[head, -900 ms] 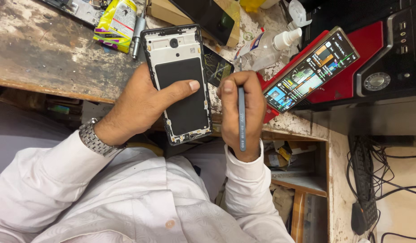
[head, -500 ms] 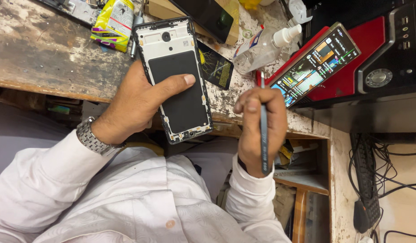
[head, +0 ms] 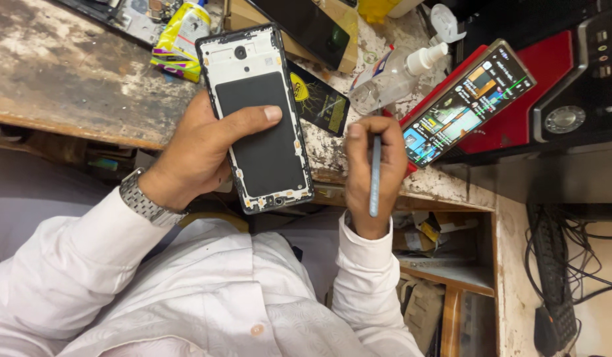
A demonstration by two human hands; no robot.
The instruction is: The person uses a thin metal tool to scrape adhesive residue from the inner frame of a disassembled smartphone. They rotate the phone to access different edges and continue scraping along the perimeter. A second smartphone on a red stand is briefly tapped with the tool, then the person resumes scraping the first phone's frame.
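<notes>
Upright, opened phone (head: 259, 125) gripped in left hand (head: 200, 149), right hand (head: 375, 172) pinching vertical tool (head: 375, 175).

A person in a white long-sleeved shirt, seen from above. The fabric is lightly textured, possibly with a woven pattern, and creased at the elbows. One pale button (head: 256, 328) shows at the front. Buttoned cuffs close both sleeves. A silver metal link wristwatch band (head: 142, 201) circles the wrist above the left hand (head: 200, 149); the right hand (head: 375, 168) is bare.
</notes>
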